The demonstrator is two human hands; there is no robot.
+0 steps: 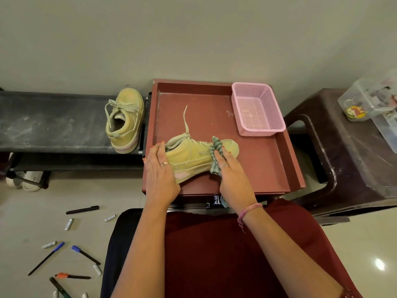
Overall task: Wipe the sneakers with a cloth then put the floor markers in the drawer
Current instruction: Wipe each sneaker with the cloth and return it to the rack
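we see a pale floor [32,214] under a plain wall. at left a dark bench [53,121] runs along the wall, and at right stands a brown stool [343,160] with a clear box [378,104] on it. between them sits a red tray [264,168], the top of a low cabinet.

a pink basket [257,108] stands in the tray's far right corner. one yellow sneaker [193,158] lies on its side in the near part of the tray, toe to the right, a lace trailing toward the far wall. the other sneaker [125,121] sits on the right end of the bench, just beside the tray.

our left hand [160,168] rests on the heel end of the tray sneaker, fingers straight and spread, gripping nothing. our right hand [229,168] presses a green striped cloth [216,155] against the sneaker near its toe, with the fingers curled over the cloth; a corner of the cloth hangs below the wrist at the tray's near edge.

the markers lie scattered on the floor at lower left, well apart from the tray: a black one [82,209], two blue-capped ones [46,258] [86,254], an orange-capped one [73,276] and a green one [60,288], with small silver batteries [69,224] among them.
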